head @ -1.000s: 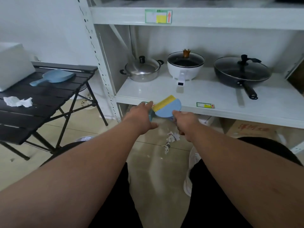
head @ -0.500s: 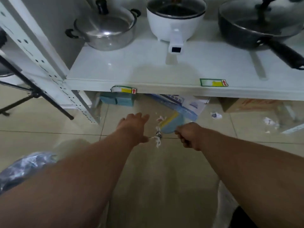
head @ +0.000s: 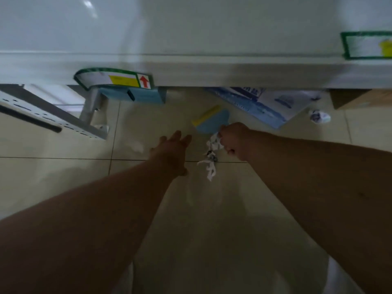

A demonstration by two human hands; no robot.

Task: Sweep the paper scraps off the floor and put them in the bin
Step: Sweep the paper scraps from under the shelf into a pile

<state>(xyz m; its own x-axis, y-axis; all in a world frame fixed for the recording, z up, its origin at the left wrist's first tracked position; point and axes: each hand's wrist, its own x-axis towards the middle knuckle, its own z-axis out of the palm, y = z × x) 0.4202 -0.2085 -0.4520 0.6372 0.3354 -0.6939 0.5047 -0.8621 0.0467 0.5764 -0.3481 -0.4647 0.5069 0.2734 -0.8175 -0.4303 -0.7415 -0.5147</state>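
Head view: paper scraps (head: 211, 158) lying in a loose white clump on the pale tiled floor (head: 63, 177), right on a grout line, just beside and below the right hand (head: 234, 141). Light, soft, crumpled stuff by the look of it, likely to skitter or lift with a fast stroke, so best nudged with short, low passes rather than pinched up piece by piece. Right hand curled into a fist around the handle of a small blue brush (head: 212, 122) with a yellow strip along its far edge, head pointing away under the shelf (head: 191, 66); handle itself hidden inside the fist, which looks the natural place to hold. Left hand (head: 170, 149) empty, fingers spread and reaching forward, near the clump but apart from it. One more crumpled scrap (head: 319, 116) farther right, near a cardboard box (head: 360, 98). No bin in sight. Compared with half a second ago, camera much closer to the floor, pots on the shelf gone from view, brush lower and nearer the clump, left hand open as before. Everything rather blurred, so perhaps touching paper already.
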